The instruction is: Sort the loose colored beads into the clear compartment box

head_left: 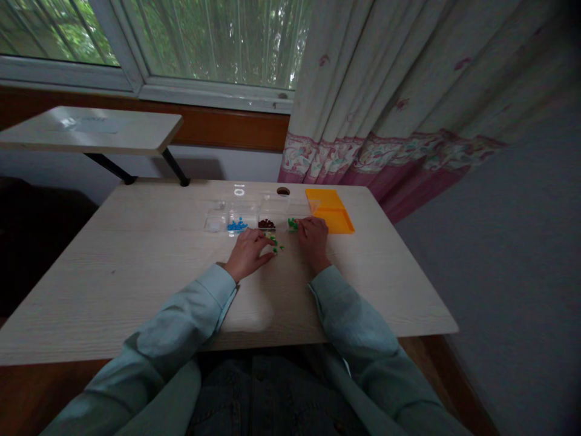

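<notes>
The loose green beads [276, 245] lay on the tabletop [136, 272] just in front of the clear compartment box [218, 218]. Your left hand [247, 253] rested beside them, fingertips touching the nearest ones; its grip was too small to tell. Your right hand [313, 238] sat at the box's right end, against a green cluster [293, 224], grip likewise unclear. Inside the box lay blue beads [236, 226] and brown beads [266, 223]. An orange tray [331, 212] lay just right of the box.
</notes>
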A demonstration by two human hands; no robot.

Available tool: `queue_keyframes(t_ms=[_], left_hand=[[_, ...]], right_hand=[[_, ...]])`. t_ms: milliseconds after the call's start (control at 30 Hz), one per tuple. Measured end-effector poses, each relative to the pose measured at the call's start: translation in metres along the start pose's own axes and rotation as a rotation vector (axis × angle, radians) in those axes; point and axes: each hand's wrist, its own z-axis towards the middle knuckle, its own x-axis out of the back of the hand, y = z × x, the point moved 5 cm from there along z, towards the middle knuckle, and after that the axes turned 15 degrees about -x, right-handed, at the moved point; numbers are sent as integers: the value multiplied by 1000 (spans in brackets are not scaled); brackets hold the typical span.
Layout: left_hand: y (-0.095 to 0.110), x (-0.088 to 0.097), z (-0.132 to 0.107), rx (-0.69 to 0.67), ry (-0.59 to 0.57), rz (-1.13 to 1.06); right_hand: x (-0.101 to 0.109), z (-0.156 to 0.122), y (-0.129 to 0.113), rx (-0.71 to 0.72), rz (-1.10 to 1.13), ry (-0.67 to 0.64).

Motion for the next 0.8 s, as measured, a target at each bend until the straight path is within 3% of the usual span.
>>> queue_keyframes(t_ms=[367,800], left_hand=[[8,-14,8,78,-22,159],[-20,-2,1,144,78,132]], right_hand=[[2,-1,-3,18,-9,10],[-2,0,-2,6,3,-7]])
